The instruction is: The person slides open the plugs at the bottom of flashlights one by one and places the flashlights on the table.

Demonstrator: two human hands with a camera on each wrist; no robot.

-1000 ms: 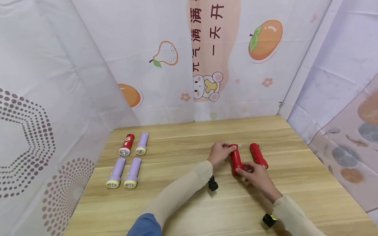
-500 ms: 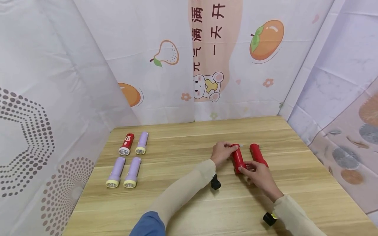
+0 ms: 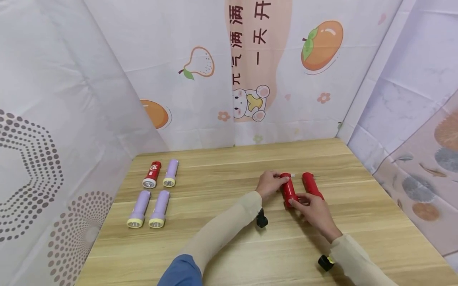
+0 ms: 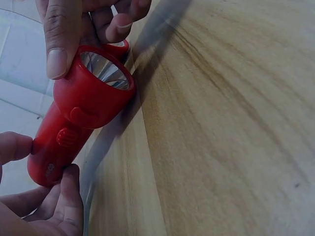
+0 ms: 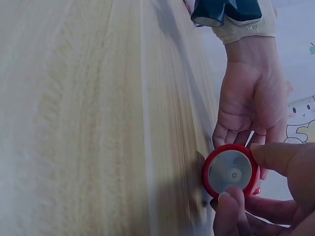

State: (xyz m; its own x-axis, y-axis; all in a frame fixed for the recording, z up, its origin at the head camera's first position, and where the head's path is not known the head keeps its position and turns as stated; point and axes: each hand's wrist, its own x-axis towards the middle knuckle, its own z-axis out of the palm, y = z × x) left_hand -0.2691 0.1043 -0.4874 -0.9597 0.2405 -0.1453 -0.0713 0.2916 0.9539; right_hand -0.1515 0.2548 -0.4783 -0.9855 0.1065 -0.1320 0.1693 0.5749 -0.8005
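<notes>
Currently, the left hand (image 3: 269,184) pinches the tail of the red torch (image 3: 288,191), and the right hand (image 3: 315,211) holds its head, by the lens (image 4: 107,71). This torch is over the table (image 3: 250,254), touching or not I cannot tell, near a second torch (image 3: 310,184). Probably it is light, stiff, slippery plastic; the narrow body (image 4: 50,142) seems the safest hold. Well apart, at left, lie four more torches (image 3: 161,204).

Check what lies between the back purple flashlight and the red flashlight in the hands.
In the head view, bare table runs from the purple flashlight to the left hand, which holds the red flashlight.
</notes>
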